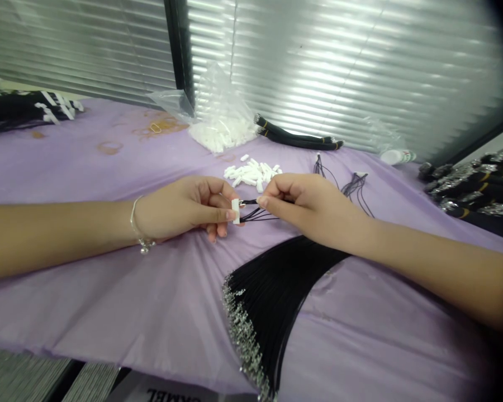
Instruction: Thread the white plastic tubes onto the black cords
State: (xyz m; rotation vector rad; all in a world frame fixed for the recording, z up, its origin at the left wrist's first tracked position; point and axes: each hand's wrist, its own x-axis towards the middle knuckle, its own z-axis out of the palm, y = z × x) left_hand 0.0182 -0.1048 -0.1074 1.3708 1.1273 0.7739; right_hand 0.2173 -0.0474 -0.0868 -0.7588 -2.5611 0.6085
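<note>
Between thumb and fingers, my left hand [193,209] pinches a small white connector housing [235,211]. Several black wires [257,215] run out of its right side. My right hand [308,204] is closed in a pinch on a black wire [248,202] whose metal end meets the housing; how deep it sits I cannot tell. Below my right hand lies a fanned bundle of black wires [285,279] with silvery metal terminals [245,329] at the near end. Just beyond my hands is a small pile of loose white housings [252,172].
A clear plastic bag [222,125] of white housings stands at the back by the blinds. Tied black wire bundles lie behind [297,135] and in a stack at right [478,181]. Wired housings [354,181] rest beyond my right hand; more [54,106] lie far left. Purple cloth [88,301] covers the table.
</note>
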